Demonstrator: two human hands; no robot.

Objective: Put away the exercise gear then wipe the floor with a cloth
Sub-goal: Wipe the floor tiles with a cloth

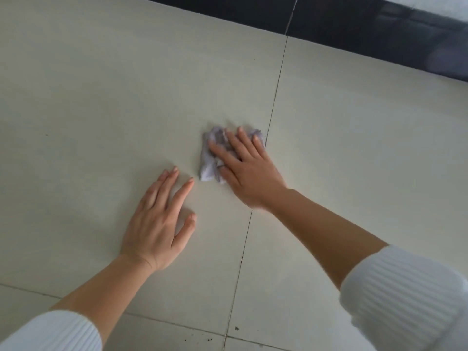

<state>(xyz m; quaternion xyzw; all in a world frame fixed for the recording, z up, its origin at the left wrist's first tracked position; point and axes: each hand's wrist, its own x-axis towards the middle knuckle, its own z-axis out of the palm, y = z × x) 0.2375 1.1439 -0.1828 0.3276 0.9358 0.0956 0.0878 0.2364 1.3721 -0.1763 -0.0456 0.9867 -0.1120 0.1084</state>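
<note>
- Cloth [208, 171], a crumpled pale lilac rag, lies on the cream floor tile [101, 97] just left of the dark grout line [274, 107]. Its far right corner almost reaches that line.
- The right hand [243, 171] presses flat on top of it with fingers straight and spread. Nothing is pinched; palm and fingers alone pin it down.
- The left hand [157, 221] lies flat on bare tile, fingers straight, near the rag's near end but not touching it. It looks like a prop for the body.
- With the rag directly under the right palm, I judge any stroke belongs to that arm.
- Dirt specks [236, 328] sit by the near grout crossing, well apart from the rag.
- The rag's middle is hidden under the hand, so its folds and long axis are unclear.
- The right hand's edges are blurred.
- No exercise gear shows, and the dark wall band [354, 29] is cut off.
</note>
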